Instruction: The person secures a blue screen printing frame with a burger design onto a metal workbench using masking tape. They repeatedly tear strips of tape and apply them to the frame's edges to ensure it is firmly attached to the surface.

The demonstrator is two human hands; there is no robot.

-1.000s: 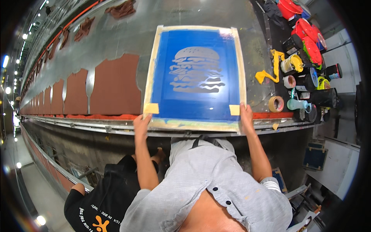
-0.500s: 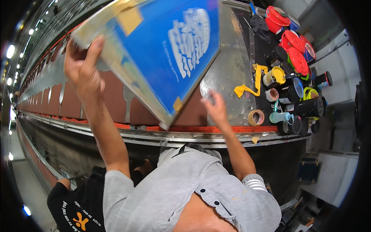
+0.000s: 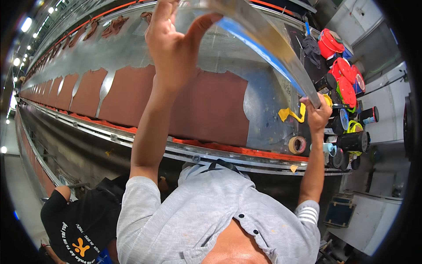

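A screen printing frame (image 3: 281,46), with a blue mesh showing as a thin strip, is tilted nearly edge-on above the table. My left hand (image 3: 173,55) holds its upper end, the thumb laid along the frame and the fingers partly cut off by the picture's top. At the lower right corner my right hand (image 3: 318,116) is closed around the frame. Beneath lies a brown fabric piece (image 3: 211,108), flat on the long table (image 3: 268,127), partly behind my left forearm.
More brown pieces (image 3: 90,92) run in a row leftward. To the right are a tape roll (image 3: 297,144), a yellow strip (image 3: 285,114), red-lidded tubs (image 3: 330,43) and several dark paint pots (image 3: 354,141). A person in a black shirt (image 3: 83,215) is at lower left.
The frame has swung up and rightward, turning from its blue face to nearly edge-on. My right hand, free before, now grips its corner. The brown piece underneath has come into view.
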